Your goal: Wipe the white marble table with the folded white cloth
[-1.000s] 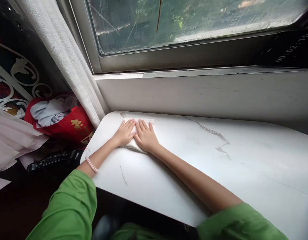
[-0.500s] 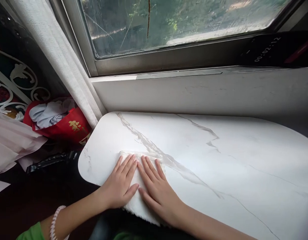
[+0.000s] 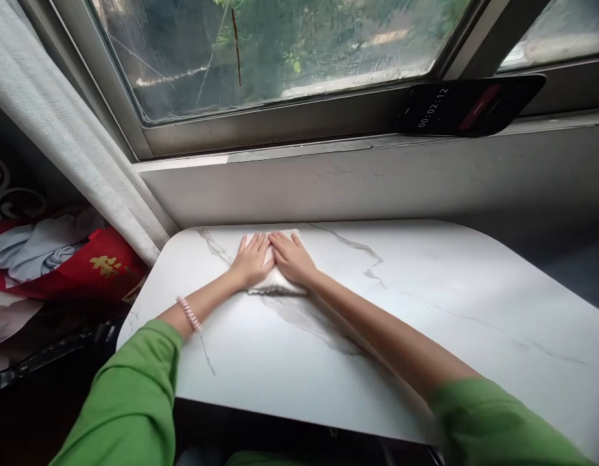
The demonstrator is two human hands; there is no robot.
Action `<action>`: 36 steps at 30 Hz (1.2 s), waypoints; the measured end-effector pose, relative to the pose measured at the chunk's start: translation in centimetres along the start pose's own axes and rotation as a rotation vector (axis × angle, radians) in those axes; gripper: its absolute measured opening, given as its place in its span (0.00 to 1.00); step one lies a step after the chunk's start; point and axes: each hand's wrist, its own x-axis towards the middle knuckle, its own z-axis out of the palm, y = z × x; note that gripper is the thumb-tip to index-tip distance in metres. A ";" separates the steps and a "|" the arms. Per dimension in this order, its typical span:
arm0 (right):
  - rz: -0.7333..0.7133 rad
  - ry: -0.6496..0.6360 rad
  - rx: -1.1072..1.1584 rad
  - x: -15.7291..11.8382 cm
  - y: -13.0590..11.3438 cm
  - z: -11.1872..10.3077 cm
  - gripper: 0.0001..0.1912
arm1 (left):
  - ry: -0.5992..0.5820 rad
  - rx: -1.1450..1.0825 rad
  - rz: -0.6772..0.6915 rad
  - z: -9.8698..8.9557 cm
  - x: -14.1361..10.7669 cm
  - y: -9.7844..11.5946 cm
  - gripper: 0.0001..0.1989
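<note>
Technician: State the reference and the nearest items.

Operator: I centre my clock dial on the white cloth (image 3: 277,283), with 12 o'clock pointing away from the wearer. Between 7 and 8 o'clock I have the left green sleeve (image 3: 129,395); at 4 o'clock, the right green sleeve (image 3: 498,414). A pink-and-white bracelet (image 3: 189,314) sits at 8 o'clock.

Technician: Report the grasp state.

Operator: The left hand (image 3: 252,260) lies flat on the white cloth, fingers extended, gripping nothing. The right hand (image 3: 293,259) lies flat beside it, likewise unclenched. I cannot tell whether the two touch.

Technician: Confirm the location of the white cloth.

Operator: It lies on the grey-veined white table (image 3: 425,272), near the far edge and closer to the 9 o'clock end.

Technician: List the items beyond.

Operator: At 9 o'clock, I see a red bag (image 3: 119,272) containing pale fabric (image 3: 34,249). At 10 o'clock, a light curtain (image 3: 70,142). At 12 o'clock, a low wall (image 3: 328,184), then a window (image 3: 304,52). Between 1 and 2 o'clock, a phone (image 3: 467,107) reads 00:02:12.
</note>
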 end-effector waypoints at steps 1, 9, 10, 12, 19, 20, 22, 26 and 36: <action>0.001 0.025 -0.044 1.4 0.9 -0.1 0.26 | 0.016 0.009 -0.014 0.2 1.9 -0.3 0.28; 0.085 0.148 -0.126 5.2 3.4 0.1 0.24 | 0.070 0.043 0.044 1.0 7.5 -2.1 0.24; 0.090 0.154 -0.123 5.1 3.3 0.1 0.24 | 0.075 0.046 0.047 1.1 7.4 -2.2 0.24; 0.095 0.158 -0.125 4.8 3.2 0.0 0.24 | 0.082 0.056 0.047 1.1 7.2 -2.1 0.24; 0.071 0.134 -0.155 2.1 2.4 -0.8 0.26 | 0.066 0.077 0.032 0.8 5.1 -0.2 0.26; 0.075 0.131 -0.156 1.2 2.2 -0.9 0.26 | 0.059 0.076 0.036 0.8 4.5 0.3 0.26; 0.087 0.129 -0.159 -0.9 1.8 -1.0 0.27 | 0.047 0.068 0.055 0.9 3.0 1.6 0.27; 0.079 0.127 -0.160 -6.4 0.9 -1.4 0.27 | 0.044 0.040 0.080 1.0 -1.2 5.4 0.28; -0.076 0.173 -0.211 -20.6 -2.2 -2.8 0.31 | 0.018 -0.014 0.225 0.6 -12.8 13.5 0.31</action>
